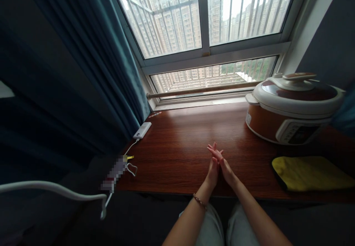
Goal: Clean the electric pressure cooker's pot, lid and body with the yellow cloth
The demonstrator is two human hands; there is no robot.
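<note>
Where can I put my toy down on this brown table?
The biggest bare patch of the table lies between the power bank and the pressed-together left hand and right hand. There is more room behind the hands, up to the window frame. The right side is crowded by the cooker, with the yellow cloth in front.

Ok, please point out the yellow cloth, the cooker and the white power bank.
yellow cloth (310,172): head view, middle of the cloth.
cooker (294,105): head view, white lid rim.
white power bank (142,130): head view, top face.
</note>
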